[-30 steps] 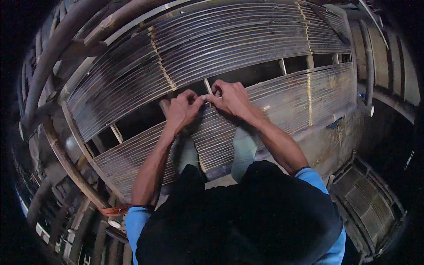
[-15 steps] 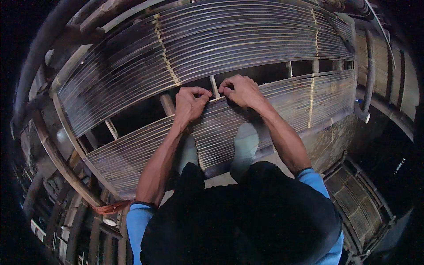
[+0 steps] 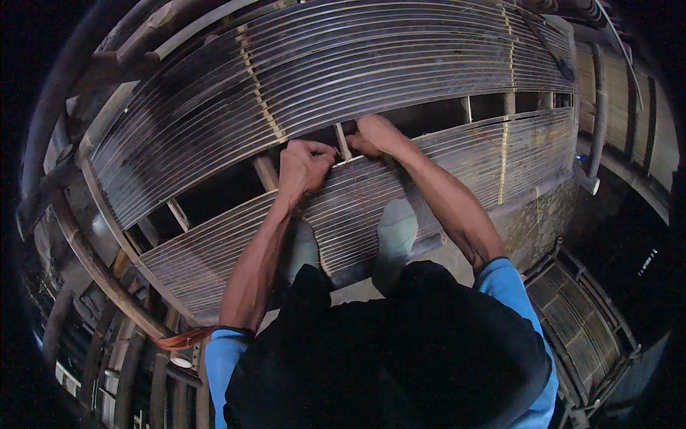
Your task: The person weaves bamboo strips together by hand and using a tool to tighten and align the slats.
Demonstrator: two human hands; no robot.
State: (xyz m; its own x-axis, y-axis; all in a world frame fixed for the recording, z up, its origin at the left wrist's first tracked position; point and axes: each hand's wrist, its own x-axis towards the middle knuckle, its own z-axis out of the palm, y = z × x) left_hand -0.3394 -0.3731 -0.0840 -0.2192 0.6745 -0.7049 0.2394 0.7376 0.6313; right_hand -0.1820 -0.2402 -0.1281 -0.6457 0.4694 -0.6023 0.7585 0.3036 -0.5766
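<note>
Left hand point(image 3: 306, 163) and right hand point(image 3: 376, 136) are closed on a thin slat point(image 3: 344, 143); the fingertips are hidden behind the bamboo panel point(image 3: 429, 179)

Two hands point(image 3: 341, 154), two slat panels point(image 3: 343, 64) (many thin slats), two feet point(image 3: 396, 225)

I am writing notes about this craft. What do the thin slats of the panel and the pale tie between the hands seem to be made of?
The thin slats look like split bamboo, dark and a little glossy: long, narrow, even strips with light streaks. The pale tie looks like a lighter, matt bamboo or cane strip, though it is too small to be sure. The left hand and right hand close around it.
</note>
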